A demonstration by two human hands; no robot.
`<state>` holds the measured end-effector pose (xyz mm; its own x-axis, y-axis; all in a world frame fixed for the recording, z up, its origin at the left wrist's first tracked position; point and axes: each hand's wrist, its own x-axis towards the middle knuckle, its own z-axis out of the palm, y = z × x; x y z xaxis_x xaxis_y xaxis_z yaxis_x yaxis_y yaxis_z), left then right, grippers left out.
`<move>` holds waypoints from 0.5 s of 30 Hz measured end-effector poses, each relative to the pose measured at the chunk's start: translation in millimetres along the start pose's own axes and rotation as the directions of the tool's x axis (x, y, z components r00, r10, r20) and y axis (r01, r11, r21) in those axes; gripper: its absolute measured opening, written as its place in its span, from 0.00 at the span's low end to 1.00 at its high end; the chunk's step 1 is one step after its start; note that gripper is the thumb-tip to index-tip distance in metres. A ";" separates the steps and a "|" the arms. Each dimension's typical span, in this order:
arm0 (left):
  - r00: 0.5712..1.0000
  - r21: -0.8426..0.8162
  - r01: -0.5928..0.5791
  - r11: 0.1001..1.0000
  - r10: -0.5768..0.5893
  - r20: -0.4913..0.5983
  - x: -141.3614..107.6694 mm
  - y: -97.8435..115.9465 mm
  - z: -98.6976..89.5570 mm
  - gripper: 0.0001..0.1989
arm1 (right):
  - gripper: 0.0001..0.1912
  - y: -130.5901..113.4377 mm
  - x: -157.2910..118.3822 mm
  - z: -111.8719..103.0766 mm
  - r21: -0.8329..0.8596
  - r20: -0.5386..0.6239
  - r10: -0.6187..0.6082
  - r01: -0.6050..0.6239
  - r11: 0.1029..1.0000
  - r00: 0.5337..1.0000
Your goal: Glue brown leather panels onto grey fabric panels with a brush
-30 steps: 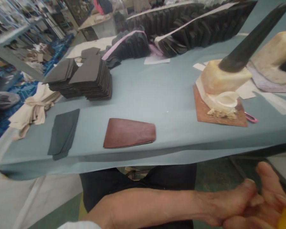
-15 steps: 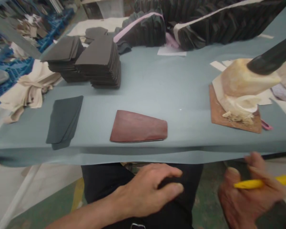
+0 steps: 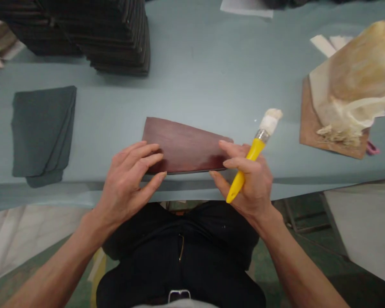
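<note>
The panel (image 3: 183, 144) lies at the table's (image 3: 208, 81) near middle, where the step seems to be taking hold, next calling for a steady pinch, as the loosely spread left hand (image 3: 124, 184) and the right hand (image 3: 256, 185), grasping the brush (image 3: 255, 149), touch opposite ends, whereas both were apart from it earlier.

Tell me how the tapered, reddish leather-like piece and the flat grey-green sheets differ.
The tapered, reddish leather-like piece looks glossy; the flat grey-green sheets look matt. The left hand and right hand are at the piece's ends; the sheets lie fanned, untouched. Both lie on the tabletop.
</note>
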<state>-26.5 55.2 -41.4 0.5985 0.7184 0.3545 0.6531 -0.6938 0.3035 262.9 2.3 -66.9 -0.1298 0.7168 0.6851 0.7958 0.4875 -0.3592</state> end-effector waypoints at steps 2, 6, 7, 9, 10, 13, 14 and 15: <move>1.000 -0.009 -0.003 1.000 0.003 0.023 -0.6 -5.8 3.8 0.17 | 0.15 -0.5 0.7 4.1 0.004 0.052 -0.009 0.009 1.000 0.999; 1.000 -0.018 0.006 1.000 -0.006 0.027 -3.1 -11.3 7.9 0.17 | 0.13 -0.8 -2.0 12.6 0.001 0.104 0.009 -0.009 1.000 0.995; 1.000 -0.019 0.012 1.000 -0.011 0.029 -3.5 -11.8 8.1 0.17 | 0.13 -1.0 -3.1 14.8 -0.005 0.100 0.008 -0.007 1.000 0.995; 0.999 -0.026 0.024 0.999 -0.023 0.034 -3.9 -12.2 7.8 0.17 | 0.12 -1.7 -5.4 18.4 -0.019 0.088 0.002 0.000 1.000 0.996; 0.999 -0.035 0.034 0.999 -0.033 0.038 -4.1 -12.2 7.5 0.17 | 0.11 -2.3 -6.5 19.5 -0.028 0.086 0.004 -0.002 1.000 0.996; 0.995 -0.071 0.086 0.994 -0.081 0.062 -4.3 -12.1 6.4 0.17 | 0.10 -3.6 -9.5 19.6 -0.053 0.131 0.030 -0.023 0.998 0.991; 0.992 -0.080 0.107 0.991 -0.102 0.070 -4.4 -12.0 6.3 0.17 | 0.11 -3.7 -10.3 18.7 -0.050 0.143 0.033 -0.026 0.998 0.989; 0.989 -0.085 0.129 0.988 -0.122 0.077 -4.6 -12.0 6.3 0.16 | 0.11 -3.6 -11.0 17.5 -0.040 0.150 0.032 -0.027 0.999 0.988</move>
<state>-34.1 60.6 -52.3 0.5482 0.7996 0.2453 0.6828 -0.5972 0.4208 251.2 1.4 -84.2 -0.1914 0.7989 0.5702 0.8219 0.4480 -0.3517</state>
